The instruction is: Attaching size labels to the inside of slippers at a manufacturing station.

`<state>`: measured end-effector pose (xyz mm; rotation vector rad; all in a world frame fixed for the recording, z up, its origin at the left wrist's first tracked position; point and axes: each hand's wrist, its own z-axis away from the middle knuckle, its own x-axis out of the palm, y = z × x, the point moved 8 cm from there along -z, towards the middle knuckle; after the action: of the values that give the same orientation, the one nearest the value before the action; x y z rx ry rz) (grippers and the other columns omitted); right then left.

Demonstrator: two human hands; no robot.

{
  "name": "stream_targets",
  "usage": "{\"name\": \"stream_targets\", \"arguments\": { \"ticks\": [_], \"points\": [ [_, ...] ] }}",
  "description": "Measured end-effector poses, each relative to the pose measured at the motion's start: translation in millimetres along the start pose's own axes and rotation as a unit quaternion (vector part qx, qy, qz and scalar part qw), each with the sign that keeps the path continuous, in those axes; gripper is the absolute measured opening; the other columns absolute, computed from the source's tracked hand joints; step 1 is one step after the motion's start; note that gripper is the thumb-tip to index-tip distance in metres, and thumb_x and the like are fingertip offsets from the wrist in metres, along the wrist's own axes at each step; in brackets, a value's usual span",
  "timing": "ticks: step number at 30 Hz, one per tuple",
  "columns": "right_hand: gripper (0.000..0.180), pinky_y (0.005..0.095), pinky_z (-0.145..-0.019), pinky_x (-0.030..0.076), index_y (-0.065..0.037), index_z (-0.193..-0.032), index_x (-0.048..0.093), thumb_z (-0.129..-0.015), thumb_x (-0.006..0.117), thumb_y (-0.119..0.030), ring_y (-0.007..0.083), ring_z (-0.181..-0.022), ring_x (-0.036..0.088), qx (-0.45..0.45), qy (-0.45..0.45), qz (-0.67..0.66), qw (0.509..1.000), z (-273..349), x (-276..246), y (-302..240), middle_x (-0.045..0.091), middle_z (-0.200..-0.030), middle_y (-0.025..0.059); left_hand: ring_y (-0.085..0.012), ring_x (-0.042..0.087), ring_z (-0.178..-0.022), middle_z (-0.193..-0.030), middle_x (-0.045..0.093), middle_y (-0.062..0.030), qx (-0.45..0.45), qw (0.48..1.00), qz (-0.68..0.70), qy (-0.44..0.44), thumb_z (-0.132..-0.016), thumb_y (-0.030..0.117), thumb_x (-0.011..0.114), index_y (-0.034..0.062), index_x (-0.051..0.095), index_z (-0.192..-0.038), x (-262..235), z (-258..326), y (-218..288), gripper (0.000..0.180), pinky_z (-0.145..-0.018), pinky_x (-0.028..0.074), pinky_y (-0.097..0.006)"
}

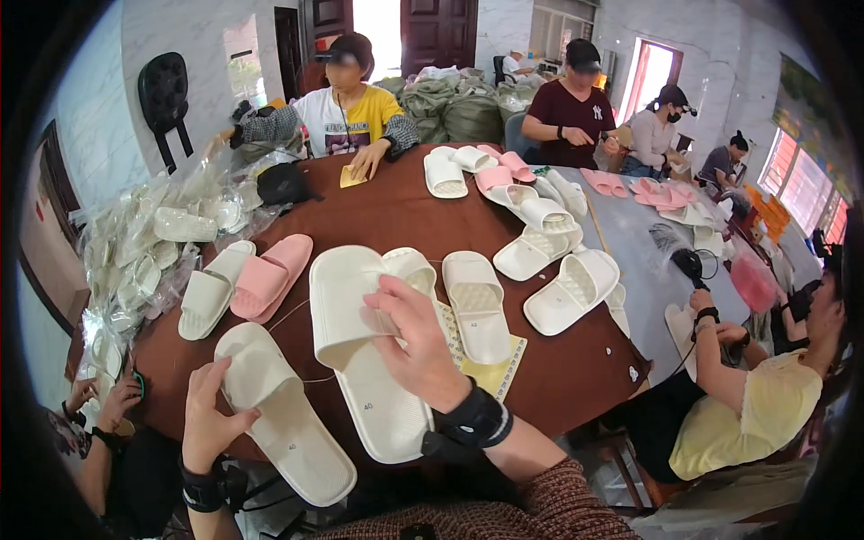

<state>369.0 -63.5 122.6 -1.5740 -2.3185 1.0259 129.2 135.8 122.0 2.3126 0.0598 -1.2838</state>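
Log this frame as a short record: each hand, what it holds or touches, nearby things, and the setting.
Left hand: fingers and thumb at the left edge of a white slide slipper
Right hand: grips a second white slide slipper at its strap
Surface: brown tablecloth
Ahead, left: pink slide slippers
Ahead, right: more white slide slippers; yellow sheet, partly covered
Far left: slippers in clear bags
Across the table: person in white-and-yellow top
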Motion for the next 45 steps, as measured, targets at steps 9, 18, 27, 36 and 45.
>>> {"name": "stream_targets", "arguments": {
  "ticks": [9,18,27,36,45],
  "points": [
    [0.042,0.0415,-0.103,0.043,-0.005,-0.116,0.064,-0.076,0.062,0.008,0.0353,-0.118,0.054,-0.01,-0.031,0.031,0.999,6.0,-55.1,-12.7,0.058,-0.128,0.0166,-0.0363,0.056,-0.11,-0.119,0.059,-0.0199,0.004,0.996,0.084,0.03,-0.058,0.021,0.08,-0.0015,0.056,-0.129,11.3,6.2,17.8,0.078,-0.097,0.046,-0.041],
    [0.039,0.0398,-0.102,0.044,-0.003,-0.119,0.064,-0.081,0.063,0.005,0.0339,-0.119,0.054,0.031,-0.052,0.09,0.994,22.2,-81.8,2.6,0.058,-0.129,0.017,-0.0353,0.055,-0.114,-0.124,0.057,-0.0193,0.016,0.997,0.072,0.001,-0.057,0.034,0.08,-0.0016,0.056,-0.127,30.0,-2.3,50.7,0.082,-0.1,0.045,-0.042],
    [0.042,0.0424,-0.098,0.046,-0.004,-0.121,0.06,-0.08,0.064,0.003,0.038,-0.114,0.055,-0.012,-0.071,0.228,0.971,24.3,-125.4,-2.7,0.056,-0.126,0.0188,-0.0358,0.054,-0.107,-0.119,0.057,-0.0187,0.13,0.989,0.05,-0.058,-0.057,0.031,0.085,-0.0004,0.058,-0.126,32.8,-27.3,103.9,0.081,-0.093,0.047,-0.044],
    [0.037,0.0395,-0.098,0.046,-0.001,-0.117,0.062,-0.08,0.065,0.001,0.0343,-0.113,0.058,0.004,-0.134,0.291,0.947,0.5,-187.3,30.3,0.062,-0.117,0.0173,-0.038,0.054,-0.108,-0.117,0.055,-0.0187,0.353,0.933,0.026,-0.064,-0.064,0.032,0.086,0.0054,0.053,-0.13,69.0,-103.5,210.6,0.079,-0.086,0.052,-0.047],
    [0.046,0.0379,-0.098,0.046,0.0,-0.13,0.055,-0.087,0.065,-0.011,0.0319,-0.117,0.06,0.098,0.007,0.398,0.912,-50.1,-312.5,105.3,0.061,-0.127,0.0214,-0.0253,0.045,-0.132,-0.147,0.04,-0.016,0.288,0.909,0.301,0.002,-0.093,0.014,0.066,0.001,0.039,-0.144,91.3,-175.2,247.8,0.059,-0.1,0.046,-0.035]
  ]
}}
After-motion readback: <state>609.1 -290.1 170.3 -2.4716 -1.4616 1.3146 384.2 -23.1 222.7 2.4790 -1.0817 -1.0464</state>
